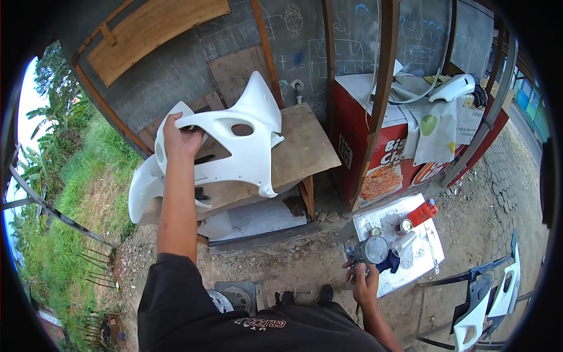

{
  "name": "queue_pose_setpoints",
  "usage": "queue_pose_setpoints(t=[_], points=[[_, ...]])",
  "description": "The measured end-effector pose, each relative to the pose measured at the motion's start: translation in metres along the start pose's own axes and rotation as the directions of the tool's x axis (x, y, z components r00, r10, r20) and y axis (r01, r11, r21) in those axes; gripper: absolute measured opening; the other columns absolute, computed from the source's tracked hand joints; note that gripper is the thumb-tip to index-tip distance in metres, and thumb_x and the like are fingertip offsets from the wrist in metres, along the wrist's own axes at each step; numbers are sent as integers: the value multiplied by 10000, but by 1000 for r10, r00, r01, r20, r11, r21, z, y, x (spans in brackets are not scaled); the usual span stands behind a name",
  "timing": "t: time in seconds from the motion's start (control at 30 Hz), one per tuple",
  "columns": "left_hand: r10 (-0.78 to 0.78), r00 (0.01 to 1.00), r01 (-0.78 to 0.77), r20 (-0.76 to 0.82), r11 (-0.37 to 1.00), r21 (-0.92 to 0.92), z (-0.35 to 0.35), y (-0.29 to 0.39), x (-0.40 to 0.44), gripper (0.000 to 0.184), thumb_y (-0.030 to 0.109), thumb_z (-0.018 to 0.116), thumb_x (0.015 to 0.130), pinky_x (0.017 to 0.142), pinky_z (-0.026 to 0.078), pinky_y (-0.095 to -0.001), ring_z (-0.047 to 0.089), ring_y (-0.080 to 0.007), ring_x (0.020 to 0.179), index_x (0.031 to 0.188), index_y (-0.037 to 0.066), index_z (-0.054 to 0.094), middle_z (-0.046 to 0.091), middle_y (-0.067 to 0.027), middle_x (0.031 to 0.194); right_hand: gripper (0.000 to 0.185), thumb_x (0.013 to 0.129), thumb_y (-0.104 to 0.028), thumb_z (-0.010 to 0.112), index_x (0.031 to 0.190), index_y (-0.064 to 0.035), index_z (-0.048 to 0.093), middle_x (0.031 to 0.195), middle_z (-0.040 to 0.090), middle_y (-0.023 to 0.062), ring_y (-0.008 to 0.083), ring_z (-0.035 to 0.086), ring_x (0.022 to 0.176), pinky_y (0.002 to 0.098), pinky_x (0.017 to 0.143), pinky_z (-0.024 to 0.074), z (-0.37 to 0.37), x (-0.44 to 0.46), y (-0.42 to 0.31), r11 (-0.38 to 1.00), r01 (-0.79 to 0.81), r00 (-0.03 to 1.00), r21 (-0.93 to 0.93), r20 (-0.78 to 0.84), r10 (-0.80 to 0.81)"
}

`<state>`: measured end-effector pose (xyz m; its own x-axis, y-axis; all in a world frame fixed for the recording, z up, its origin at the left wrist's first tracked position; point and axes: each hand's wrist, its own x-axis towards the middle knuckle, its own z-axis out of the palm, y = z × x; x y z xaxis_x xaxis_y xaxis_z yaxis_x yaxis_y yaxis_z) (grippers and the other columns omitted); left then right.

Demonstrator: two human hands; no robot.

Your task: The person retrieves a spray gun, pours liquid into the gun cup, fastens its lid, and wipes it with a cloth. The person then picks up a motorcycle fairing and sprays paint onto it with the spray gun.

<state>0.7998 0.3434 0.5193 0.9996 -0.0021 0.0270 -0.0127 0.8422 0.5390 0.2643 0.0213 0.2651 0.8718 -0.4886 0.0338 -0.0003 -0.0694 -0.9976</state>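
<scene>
A white motorcycle fairing panel (249,155) with cut-out openings is tilted over a wooden table at the left. My left hand (182,138) grips its upper edge, the fingers curled round the rim. Low on my right side, my right hand (365,281) is closed round the handle of a spray gun (373,250) with a round grey cup on top. The gun is above the near-left part of a paint-spattered white work top. Beside it are a dark blue cloth (388,263) and a pale plastic cup (404,242).
On the spattered work top (431,249) stand a red can (423,212) and an open tin (404,226). Behind it, a red cabinet (375,141) carries white parts and sheets. More white panels (472,317) rest on a rack at lower right. Wooden posts rise beside the table (311,138).
</scene>
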Motion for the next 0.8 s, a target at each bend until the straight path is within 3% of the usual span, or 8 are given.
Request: queue_pose_setpoints(t=[0.17, 0.27, 0.37, 0.5, 0.53, 0.6, 0.7, 0.8], points=[[92, 983, -109, 158, 988, 109, 12, 35, -109, 712, 141, 559, 1046, 1400, 355, -709, 512, -551, 1573, 1674, -135, 370, 516, -367, 1665, 503, 1254, -375, 507, 1250, 77, 728, 1026, 832, 135, 105, 662, 689, 284, 607, 482, -3, 15, 1, 996, 88, 996, 18, 26, -88], [137, 984, -147, 112, 986, 79, 19, 55, -181, 818, 191, 504, 1077, 1446, 259, -674, 399, -553, 1675, 1754, -169, 218, 378, -412, 1789, 489, 1253, -369, 509, 1271, 70, 724, 1047, 831, 135, 109, 663, 704, 290, 620, 500, -9, 21, 5, 997, 69, 992, 27, 102, -72], [122, 927, -164, 355, 983, 89, -18, 79, -221, 876, 229, 503, 1085, 1460, 220, -643, 339, -528, 1719, 1785, -161, 148, 340, -397, 1826, 464, 1253, -361, 515, 1298, 50, 725, 1079, 823, 127, 109, 669, 735, 286, 626, 501, -15, 24, -1, 999, 19, 985, 39, 168, -25], [135, 883, -142, 450, 990, -19, -44, 91, -285, 780, 284, 521, 1122, 1453, 243, -615, 389, -495, 1696, 1731, -165, 330, 406, -359, 1808, 353, 1225, -277, 560, 1217, 28, 739, 992, 782, 89, 94, 649, 732, 292, 646, 492, -10, 35, -11, 988, 13, 981, 154, 188, -42], [305, 929, -310, 209, 951, -7, -52, 92, -296, 750, 283, 525, 1131, 1451, 247, -618, 397, -496, 1690, 1711, -166, 369, 415, -361, 1800, 312, 1212, -238, 581, 1170, 24, 745, 940, 765, 74, 92, 641, 724, 301, 657, 490, -10, 36, -15, 985, -4, 981, 171, 192, -29], [600, 758, -586, -255, 798, 138, -25, 70, -327, 694, 280, 532, 1148, 1446, 253, -623, 413, -498, 1677, 1672, -168, 448, 435, -366, 1784, 342, 1223, -268, 563, 1261, 30, 727, 1038, 782, 89, 100, 654, 754, 294, 643, 488, -14, 38, -16, 990, -7, 959, 142, 281, -33], [246, 869, -209, 429, 969, -132, -131, 129, -350, 704, 287, 540, 1134, 1437, 246, -666, 435, -493, 1657, 1664, -168, 452, 463, -374, 1758, 453, 1255, -368, 532, 1397, 32, 690, 1149, 793, 107, 88, 649, 759, 256, 580, 451, -13, 36, -18, 987, 58, 943, 148, 316, -103], [325, 869, -253, 374, 940, -228, -134, 135, -371, 662, 223, 501, 1158, 1441, 243, -661, 426, -492, 1665, 1677, -181, 430, 456, -373, 1766, 455, 1255, -364, 531, 1377, 42, 696, 1156, 794, 126, 98, 675, 774, 247, 563, 449, -12, 18, -35, 976, 112, 944, 185, 288, -163]])
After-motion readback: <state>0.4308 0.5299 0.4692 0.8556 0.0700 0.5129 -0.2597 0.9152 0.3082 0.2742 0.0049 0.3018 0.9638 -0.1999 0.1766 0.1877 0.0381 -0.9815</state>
